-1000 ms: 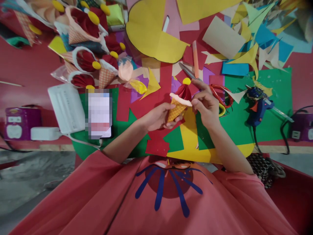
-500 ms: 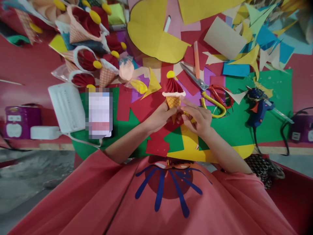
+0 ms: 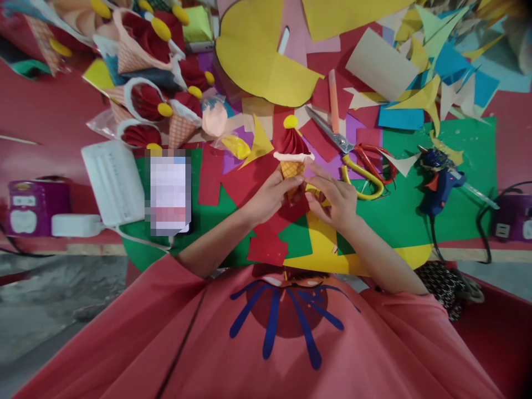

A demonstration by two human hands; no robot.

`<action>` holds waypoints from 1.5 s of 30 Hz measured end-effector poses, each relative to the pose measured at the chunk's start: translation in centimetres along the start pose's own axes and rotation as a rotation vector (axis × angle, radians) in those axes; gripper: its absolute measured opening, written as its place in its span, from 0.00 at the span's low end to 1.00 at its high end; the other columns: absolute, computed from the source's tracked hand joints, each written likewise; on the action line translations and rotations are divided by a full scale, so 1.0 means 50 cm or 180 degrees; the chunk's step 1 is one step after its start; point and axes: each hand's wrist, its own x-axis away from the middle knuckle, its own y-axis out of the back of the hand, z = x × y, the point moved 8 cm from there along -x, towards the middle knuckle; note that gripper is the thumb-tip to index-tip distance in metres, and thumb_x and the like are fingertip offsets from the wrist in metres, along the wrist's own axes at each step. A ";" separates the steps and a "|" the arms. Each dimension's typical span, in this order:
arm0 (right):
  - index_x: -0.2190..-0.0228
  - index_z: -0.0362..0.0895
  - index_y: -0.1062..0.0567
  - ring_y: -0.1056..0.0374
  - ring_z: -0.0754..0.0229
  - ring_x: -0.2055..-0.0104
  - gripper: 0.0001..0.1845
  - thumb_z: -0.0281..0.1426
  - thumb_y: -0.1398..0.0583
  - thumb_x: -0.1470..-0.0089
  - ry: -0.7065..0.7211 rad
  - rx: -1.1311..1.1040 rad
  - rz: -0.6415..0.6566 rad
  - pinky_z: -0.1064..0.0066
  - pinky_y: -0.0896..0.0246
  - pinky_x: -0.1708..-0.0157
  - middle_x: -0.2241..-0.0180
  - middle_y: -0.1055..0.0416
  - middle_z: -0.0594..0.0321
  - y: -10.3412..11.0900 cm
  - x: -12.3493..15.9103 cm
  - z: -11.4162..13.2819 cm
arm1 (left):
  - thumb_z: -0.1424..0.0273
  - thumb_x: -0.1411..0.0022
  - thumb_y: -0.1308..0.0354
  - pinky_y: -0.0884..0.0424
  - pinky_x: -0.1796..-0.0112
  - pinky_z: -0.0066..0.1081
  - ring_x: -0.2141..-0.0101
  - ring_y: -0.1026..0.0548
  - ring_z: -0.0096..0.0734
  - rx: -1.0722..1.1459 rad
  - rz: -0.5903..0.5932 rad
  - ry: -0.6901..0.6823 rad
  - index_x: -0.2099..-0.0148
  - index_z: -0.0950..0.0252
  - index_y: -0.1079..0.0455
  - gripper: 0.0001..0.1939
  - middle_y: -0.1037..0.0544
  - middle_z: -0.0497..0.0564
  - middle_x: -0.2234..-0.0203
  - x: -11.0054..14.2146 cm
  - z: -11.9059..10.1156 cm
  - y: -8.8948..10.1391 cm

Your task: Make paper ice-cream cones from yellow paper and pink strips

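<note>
A toy ice cream cone (image 3: pixel 292 169) stands upright between my hands. It has a yellow waffle-pattern cone, a white rim, red pleated swirl and yellow ball on top. My left hand (image 3: pixel 274 191) is wrapped round the lower cone, thumb across its front. From the right, my right hand (image 3: pixel 334 199) reaches to the cone with fingers bent but apart. Its fingertips are at the cone's right side, partly hidden behind it; the thumb stands off below. Scissors (image 3: pixel 344 147) with red and yellow handles lie open just beyond my right hand.
Several similar cones (image 3: pixel 141 100) are heaped at the upper left. A phone (image 3: pixel 170 194) and white power bank (image 3: pixel 112 183) lie left. A blue glue gun (image 3: pixel 443 188) rests right, its cord hanging over the edge. Paper scraps (image 3: pixel 419 100) cover the back right.
The cone has gone from tilted to upright and shifted slightly left. My right hand has moved from its white rim down to the cone's side, uncovering the scissors.
</note>
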 end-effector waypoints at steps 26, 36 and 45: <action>0.37 0.47 0.47 0.33 0.62 0.72 0.27 0.35 0.52 0.36 -0.0452 0.0235 0.0425 0.72 0.38 0.74 0.67 0.30 0.59 -0.022 0.007 -0.028 | 0.72 0.44 0.38 0.37 0.80 0.19 0.82 0.34 0.15 0.0364 0.0241 0.0345 0.65 0.67 0.35 0.09 0.29 0.43 0.77 0.005 0.007 -0.010; 0.37 0.48 0.47 0.34 0.62 0.71 0.27 0.34 0.51 0.36 -0.0386 0.0196 0.0403 0.72 0.38 0.73 0.67 0.30 0.59 -0.024 0.007 -0.025 | 0.72 0.40 0.40 0.42 0.81 0.17 0.84 0.38 0.12 0.0197 0.0004 0.0570 0.67 0.67 0.37 0.08 0.32 0.42 0.79 0.007 0.015 -0.001; 0.35 0.46 0.50 0.36 0.63 0.75 0.29 0.35 0.53 0.35 -0.0378 0.0334 0.0556 0.73 0.42 0.76 0.71 0.32 0.62 -0.033 0.011 -0.026 | 0.72 0.42 0.41 0.42 0.82 0.17 0.85 0.37 0.14 0.0291 0.0220 0.0497 0.69 0.67 0.38 0.08 0.32 0.42 0.81 0.007 0.013 -0.007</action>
